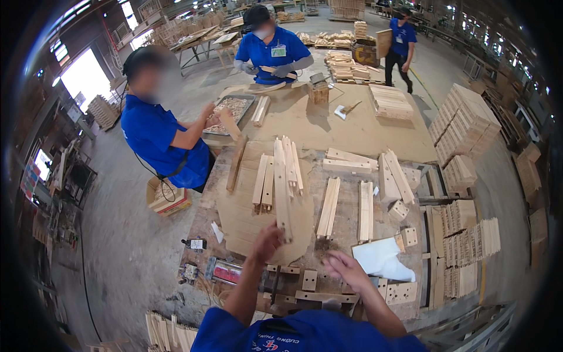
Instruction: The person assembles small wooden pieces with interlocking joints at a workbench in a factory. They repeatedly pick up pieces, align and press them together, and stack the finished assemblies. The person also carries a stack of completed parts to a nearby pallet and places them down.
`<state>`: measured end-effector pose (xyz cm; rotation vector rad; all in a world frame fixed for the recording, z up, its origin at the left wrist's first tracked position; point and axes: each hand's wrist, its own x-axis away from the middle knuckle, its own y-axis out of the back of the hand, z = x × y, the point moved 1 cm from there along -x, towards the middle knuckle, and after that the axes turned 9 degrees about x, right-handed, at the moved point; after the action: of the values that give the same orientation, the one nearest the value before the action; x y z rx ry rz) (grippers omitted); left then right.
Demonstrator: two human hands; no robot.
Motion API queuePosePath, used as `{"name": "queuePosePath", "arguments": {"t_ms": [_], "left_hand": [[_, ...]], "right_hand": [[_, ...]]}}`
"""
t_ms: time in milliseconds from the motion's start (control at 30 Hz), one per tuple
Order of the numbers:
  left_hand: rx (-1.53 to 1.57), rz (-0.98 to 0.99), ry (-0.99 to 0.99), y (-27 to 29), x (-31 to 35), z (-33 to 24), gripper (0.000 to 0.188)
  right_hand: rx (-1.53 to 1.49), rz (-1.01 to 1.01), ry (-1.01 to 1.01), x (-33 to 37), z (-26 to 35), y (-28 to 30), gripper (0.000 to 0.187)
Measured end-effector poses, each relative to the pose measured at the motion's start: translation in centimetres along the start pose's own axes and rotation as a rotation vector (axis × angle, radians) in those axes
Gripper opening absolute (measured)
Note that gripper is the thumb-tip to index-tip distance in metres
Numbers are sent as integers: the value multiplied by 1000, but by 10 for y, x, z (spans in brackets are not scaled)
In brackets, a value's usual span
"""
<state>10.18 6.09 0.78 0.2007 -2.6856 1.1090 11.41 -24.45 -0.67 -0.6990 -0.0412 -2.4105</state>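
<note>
Gripping a long pale wooden bar (282, 199), centre of frame, with my left hand (267, 243).
My right hand (347, 270), lower right of centre, is half-curled; whether it pinches anything I cannot tell. Noted: white lettering (287, 340) on my blue shirt (334, 334), bottom centre; badge (278, 51) on a co-worker (264, 57), upper centre.

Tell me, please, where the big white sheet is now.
In the head view, the white sheet lies right of centre on the table, beside the right hand, near a drilled block.
</note>
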Motion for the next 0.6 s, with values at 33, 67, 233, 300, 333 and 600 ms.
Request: {"name": "queuePosePath", "arguments": {"t_ms": [33, 67, 233, 300, 333, 600], "left_hand": [[4, 42, 34, -9, 20, 11, 55], [7, 83, 70, -16, 38, 24, 59], [7, 123, 144, -55, 104, 73, 60], [-174, 134, 175, -54, 110, 81, 56], [-257, 129, 203, -49, 115, 86, 55], [-713, 197, 249, -26, 145, 133, 45]], "right_hand": [[-41, 14, 46, -13, 11, -10, 56], [-80, 28, 87, -23, 21, -21, 59], [34, 24, 268, -38, 49, -55, 50], [133, -7, 288, -34, 31, -53, 43], [196, -6, 284, -27, 21, -51, 44], [1186, 44, 410, 24, 21, -44, 62]]}}
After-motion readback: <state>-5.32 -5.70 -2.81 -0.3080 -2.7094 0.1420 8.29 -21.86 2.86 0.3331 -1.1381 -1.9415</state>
